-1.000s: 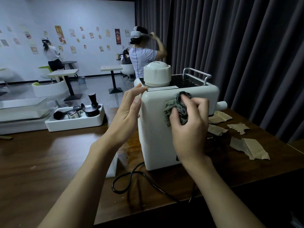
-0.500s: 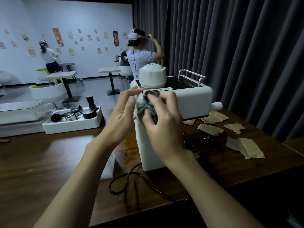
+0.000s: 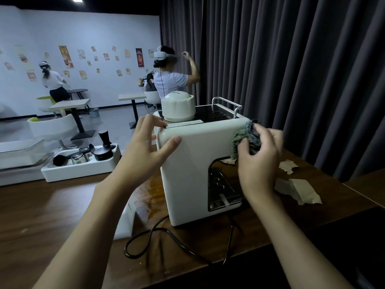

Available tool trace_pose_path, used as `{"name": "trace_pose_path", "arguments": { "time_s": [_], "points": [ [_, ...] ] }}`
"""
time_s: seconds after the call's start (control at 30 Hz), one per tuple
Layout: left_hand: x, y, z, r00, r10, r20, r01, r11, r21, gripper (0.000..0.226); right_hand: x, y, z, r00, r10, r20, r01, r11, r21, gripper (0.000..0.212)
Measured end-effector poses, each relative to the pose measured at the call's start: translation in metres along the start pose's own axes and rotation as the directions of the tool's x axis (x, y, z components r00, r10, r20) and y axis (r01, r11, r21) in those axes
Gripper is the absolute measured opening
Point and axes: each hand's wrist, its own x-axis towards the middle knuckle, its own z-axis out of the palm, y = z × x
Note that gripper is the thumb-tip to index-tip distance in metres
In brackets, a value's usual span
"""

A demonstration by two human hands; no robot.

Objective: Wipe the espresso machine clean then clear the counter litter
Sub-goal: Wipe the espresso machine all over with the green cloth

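Where scraps (image 3: 298, 189) lie, right grip (image 3: 258, 161) (holding cloth (image 3: 243, 136)) overlaps.

dark curtain (image 3: 291, 69); white postered wall (image 3: 93, 28); café tables (image 3: 69, 104); grey floor (image 3: 112, 125)

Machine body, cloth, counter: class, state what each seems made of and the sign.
Machine body: probably glossy white plastic; smooth, soft highlights.
Cloth: grey-green fuzzy fabric, perhaps microfibre; shaggy edge.
Counter: dark wood or wood-look laminate; grain streaks, slight sheen.

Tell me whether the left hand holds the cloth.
No, the right hand grips the cloth while the left hand rests on the machine.
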Motion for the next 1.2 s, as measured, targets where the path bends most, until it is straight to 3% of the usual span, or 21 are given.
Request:
{"name": "trace_pose_path", "arguments": {
  "time_s": [0.1,0.23,0.4,0.53,0.63,0.77,1.2],
  "points": [
    [-0.001,-0.001,0.001,1.0,-0.014,-0.009,0.014,1.0,-0.008,0.039,-0.025,-0.01,0.012,0.99,-0.119,0.082,0.119,0.993,0.003,0.035],
    [0.0,-0.001,0.001,1.0,-0.018,-0.002,0.018,1.0,-0.007,0.038,-0.036,-0.009,0.012,0.909,-0.326,0.26,0.326,0.944,0.045,0.036],
    [0.003,0.003,-0.005,0.999,-0.026,0.037,0.025,0.999,0.028,0.046,0.003,-0.007,-0.001,0.975,-0.175,0.134,0.178,0.984,-0.011,0.036],
    [0.023,0.013,-0.013,0.999,0.032,-0.021,-0.027,0.976,0.214,0.049,0.034,-0.027,-0.002,0.916,-0.313,0.251,0.301,0.95,0.087,0.036],
    [0.044,0.026,-0.014,0.998,0.056,-0.028,-0.053,0.994,0.101,0.049,0.057,-0.038,0.004,0.862,-0.336,0.379,0.309,0.942,0.134,0.036],
    [0.068,0.031,-0.01,0.999,0.035,0.033,-0.037,0.996,0.083,0.055,0.072,-0.037,0.009,0.811,-0.302,0.501,0.258,0.953,0.159,0.035],
    [0.08,0.013,-0.003,0.996,-0.079,0.049,0.087,0.978,-0.188,0.048,0.08,-0.025,0.008,0.778,-0.304,0.549,0.204,0.95,0.237,0.032]
  ]
}}
